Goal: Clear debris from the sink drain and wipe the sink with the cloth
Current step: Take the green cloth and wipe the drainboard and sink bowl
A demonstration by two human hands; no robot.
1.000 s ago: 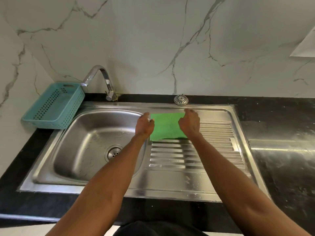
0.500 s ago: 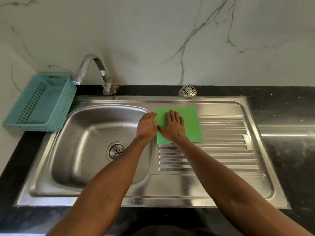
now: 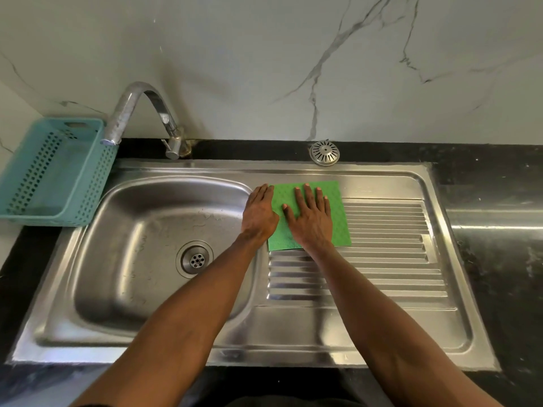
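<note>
Veined marble wall (image 3: 264, 54), black counter (image 3: 496, 259)

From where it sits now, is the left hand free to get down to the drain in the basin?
Probably yes. The left hand lies flat at the left edge of the green cloth, holding nothing, right beside the basin. Nothing stands between it and the drain, and the basin looks open from above.

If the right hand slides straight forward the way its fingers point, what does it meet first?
The right hand lies flat on the green cloth, fingers pointing at the wall. Ahead is bare sink rim, then probably the round metal strainer on the black counter.
</note>
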